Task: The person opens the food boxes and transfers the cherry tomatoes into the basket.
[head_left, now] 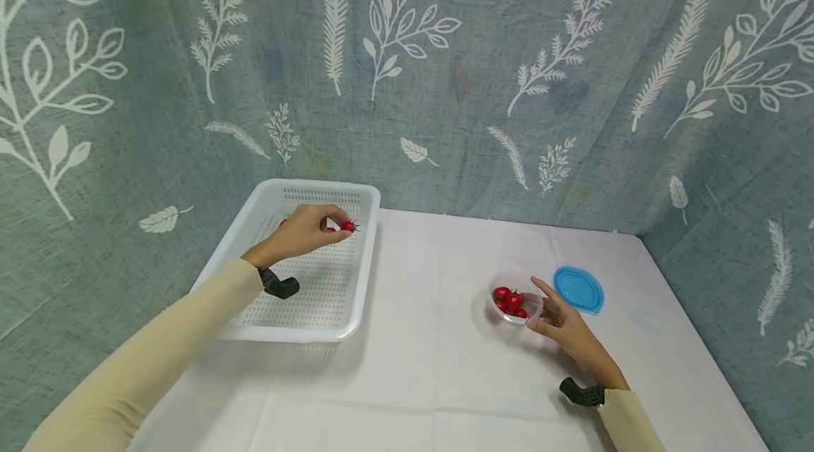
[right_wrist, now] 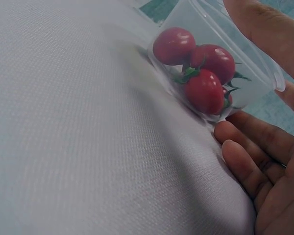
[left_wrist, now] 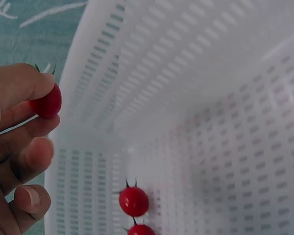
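Between thumb and fingertips, my left hand pinches a red cherry tomato with a green stem. It is raised over the far part of a white perforated basket. Two more cherry tomatoes lie inside the basket in the left wrist view, the lower one cut off by the frame. On the table's right side, my right hand holds a small clear plastic container from its right, thumb and fingers spread about its wall. Several cherry tomatoes sit in that container.
A blue round lid lies on the white tablecloth, just beyond the right hand. Grey-green curtains with white leaf patterns enclose the table at the back and sides. The basket stands against the back left.
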Tool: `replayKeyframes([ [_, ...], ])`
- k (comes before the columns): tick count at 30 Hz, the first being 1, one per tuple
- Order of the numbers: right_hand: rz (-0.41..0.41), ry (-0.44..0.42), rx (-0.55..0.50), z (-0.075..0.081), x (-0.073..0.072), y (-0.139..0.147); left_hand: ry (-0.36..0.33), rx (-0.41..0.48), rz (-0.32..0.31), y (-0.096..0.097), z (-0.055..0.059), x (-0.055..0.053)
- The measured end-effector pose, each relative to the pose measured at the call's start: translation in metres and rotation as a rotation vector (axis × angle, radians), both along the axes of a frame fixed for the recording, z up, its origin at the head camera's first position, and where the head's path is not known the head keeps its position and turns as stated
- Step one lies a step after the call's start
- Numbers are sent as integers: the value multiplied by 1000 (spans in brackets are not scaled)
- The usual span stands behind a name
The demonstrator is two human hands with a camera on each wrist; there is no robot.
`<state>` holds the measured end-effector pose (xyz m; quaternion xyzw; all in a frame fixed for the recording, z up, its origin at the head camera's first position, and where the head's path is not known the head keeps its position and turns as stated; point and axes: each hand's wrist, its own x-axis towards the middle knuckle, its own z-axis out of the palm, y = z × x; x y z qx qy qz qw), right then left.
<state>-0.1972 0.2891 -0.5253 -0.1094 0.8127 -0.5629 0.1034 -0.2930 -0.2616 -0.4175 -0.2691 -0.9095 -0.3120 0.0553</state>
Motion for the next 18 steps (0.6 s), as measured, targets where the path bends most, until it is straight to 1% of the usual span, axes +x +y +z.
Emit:
replayKeyframes([
  [6, 0, -2, 2, -2, -2, 3, -24, -31, 35, -17, -9, -5],
  [10, -7, -21, -2, -2, -2, 3, -58, -59, 66, -29, -13, -8],
  [15, -11, -29, -5, -2, -3, 3, -103, -74, 139, -39, -14, -10],
  [18, -15, -26, -1, -3, -3, 3, -121, -80, 172, -43, -15, -12],
])
